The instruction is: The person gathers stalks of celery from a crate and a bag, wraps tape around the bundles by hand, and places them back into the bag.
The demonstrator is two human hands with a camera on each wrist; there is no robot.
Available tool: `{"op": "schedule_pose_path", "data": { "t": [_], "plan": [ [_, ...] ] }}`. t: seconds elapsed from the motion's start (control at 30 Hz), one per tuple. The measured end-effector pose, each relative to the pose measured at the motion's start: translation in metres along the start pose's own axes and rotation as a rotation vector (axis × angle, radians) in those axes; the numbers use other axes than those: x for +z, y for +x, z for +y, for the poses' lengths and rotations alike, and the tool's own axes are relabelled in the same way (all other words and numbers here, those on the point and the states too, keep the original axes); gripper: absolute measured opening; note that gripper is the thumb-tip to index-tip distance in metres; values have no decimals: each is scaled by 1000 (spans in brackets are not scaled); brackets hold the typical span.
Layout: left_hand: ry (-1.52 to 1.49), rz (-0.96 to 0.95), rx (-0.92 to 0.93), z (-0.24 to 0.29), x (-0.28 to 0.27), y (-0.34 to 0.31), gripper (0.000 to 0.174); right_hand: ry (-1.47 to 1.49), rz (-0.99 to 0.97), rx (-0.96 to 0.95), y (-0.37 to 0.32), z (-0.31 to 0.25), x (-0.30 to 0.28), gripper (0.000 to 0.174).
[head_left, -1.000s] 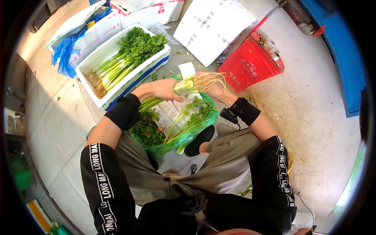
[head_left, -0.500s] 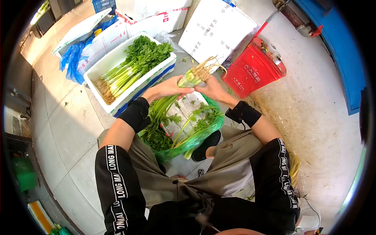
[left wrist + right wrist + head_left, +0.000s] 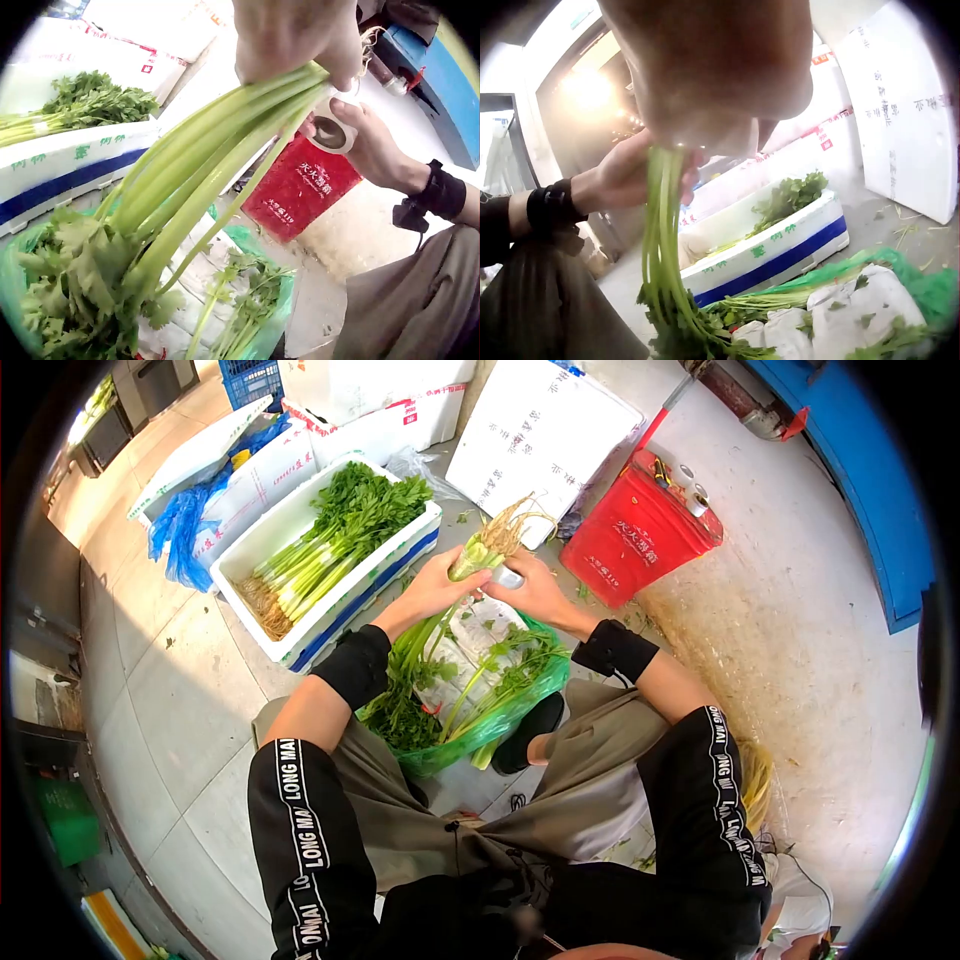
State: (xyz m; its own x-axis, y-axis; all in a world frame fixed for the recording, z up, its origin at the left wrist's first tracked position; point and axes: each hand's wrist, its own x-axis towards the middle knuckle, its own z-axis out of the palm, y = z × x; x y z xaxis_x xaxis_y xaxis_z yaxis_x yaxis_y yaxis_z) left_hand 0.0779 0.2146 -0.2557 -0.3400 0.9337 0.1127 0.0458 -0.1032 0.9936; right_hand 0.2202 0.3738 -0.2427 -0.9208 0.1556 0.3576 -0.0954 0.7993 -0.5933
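Observation:
My left hand (image 3: 435, 586) grips a bunch of celery (image 3: 202, 169) just below its root end, with the pale tangled roots (image 3: 508, 525) pointing up and away. Its stalks slant down to leaves (image 3: 75, 277) over the green bag. In my right hand (image 3: 540, 595) is a roll of tape (image 3: 330, 133), held close against the base of the stalks. The tape's shiny film shows around the celery base in the head view. The right wrist view has the hand covering the roll.
Below the hands lies a green plastic bag (image 3: 548, 685) with white packages (image 3: 462, 645) and loose celery. A white foam box (image 3: 330, 615) of celery stands to the left. Ahead are a white foam lid (image 3: 540, 435) and a red bucket (image 3: 640, 540) with tape rolls on top.
My right hand has brought the tape roll from beyond the celery base round to its near right side. My left hand keeps its grip, and the celery has tipped more upright.

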Motion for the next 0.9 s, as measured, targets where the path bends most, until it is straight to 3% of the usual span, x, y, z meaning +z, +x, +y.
{"op": "schedule_pose_path", "data": {
  "t": [0.17, 0.27, 0.33, 0.37, 0.43, 0.47, 0.53, 0.67, 0.73, 0.77, 0.83, 0.9],
  "plan": [
    [318, 135, 79, -8, -1, 7, 46, 69, 84, 36, -1, -6, 4, 48],
    [354, 185, 66, -9, -5, 13, 51, -62, 23, 187, 0, 10, 7, 44],
    [350, 192, 46, -8, -8, 15, 53, -50, -72, 461, 4, -4, 0, 43],
    [365, 209, 42, -3, -5, 14, 50, -42, -66, 463, 3, 0, 4, 43],
    [449, 255, 55, -1, 0, 14, 48, 26, 79, 130, 0, 8, 13, 42],
    [450, 255, 53, -2, 1, 16, 48, 28, 80, 130, 1, 6, 15, 42],
    [400, 319, 20, -6, 4, 18, 49, -121, 82, -65, 1, 1, 20, 37],
    [315, 397, 50, -1, 11, 18, 54, 37, 69, 131, 6, -5, 26, 30],
    [206, 340, 128, -6, 7, 23, 45, 368, -24, 322, 10, -14, 20, 26],
    [207, 336, 128, -6, 4, 23, 45, 368, -20, 324, 9, -14, 19, 26],
    [114, 252, 35, -5, -1, 27, 27, 341, -109, 311, 8, -12, 10, 24],
    [117, 254, 19, -4, 1, 31, 26, 331, -119, 297, 4, -24, 3, 22]
  ]
}}
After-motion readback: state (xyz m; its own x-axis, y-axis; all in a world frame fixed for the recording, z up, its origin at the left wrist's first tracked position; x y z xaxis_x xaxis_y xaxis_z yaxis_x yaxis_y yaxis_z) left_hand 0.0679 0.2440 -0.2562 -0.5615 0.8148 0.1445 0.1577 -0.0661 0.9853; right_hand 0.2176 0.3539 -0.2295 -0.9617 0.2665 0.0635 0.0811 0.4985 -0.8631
